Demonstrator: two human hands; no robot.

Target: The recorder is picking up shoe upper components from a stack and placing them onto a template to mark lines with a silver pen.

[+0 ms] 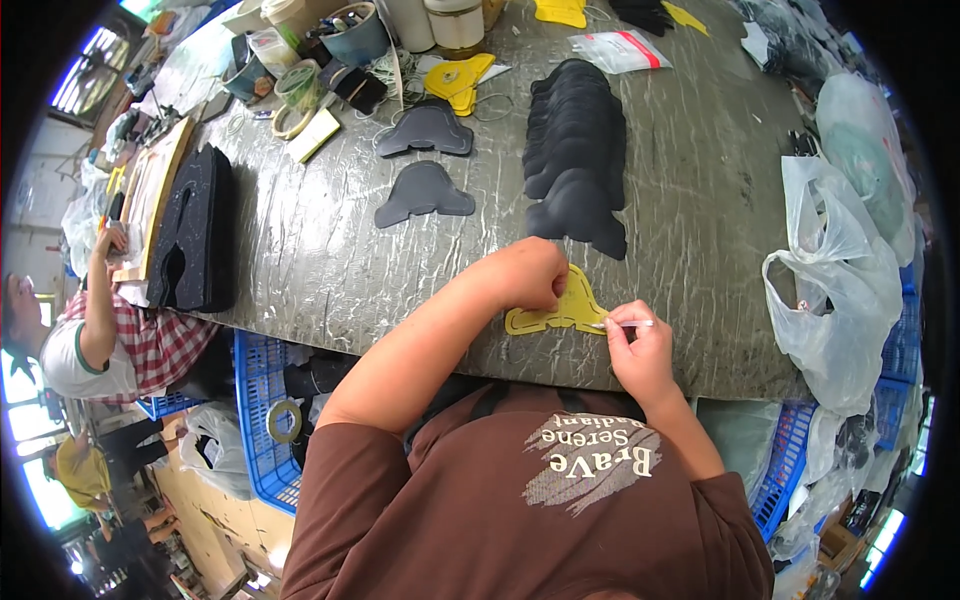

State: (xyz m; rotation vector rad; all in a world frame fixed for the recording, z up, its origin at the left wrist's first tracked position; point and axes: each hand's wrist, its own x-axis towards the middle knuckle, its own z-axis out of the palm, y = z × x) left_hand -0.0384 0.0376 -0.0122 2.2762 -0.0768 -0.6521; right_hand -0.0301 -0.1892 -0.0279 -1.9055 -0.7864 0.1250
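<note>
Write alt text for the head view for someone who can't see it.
A person's right hand holds a white pen-like tool at the edge of a flat yellow shape, with the left hand at its upper left, on a dark table. Beyond lie overlapping black pieces and two separate dark ones.

My grey tabletop (705, 200) has a sheen and pale, marbled veins. Near its front edge, right before me, lies a yellow template (577, 300). Beyond it I have an overlapping row of black pieces (575, 145), with two dark shaped pieces (425, 192) to their left. Farther back rest a clear bag (615, 52) with a red stripe, a yellow pad (313, 137) and a blue-grey pot (357, 42).
</note>
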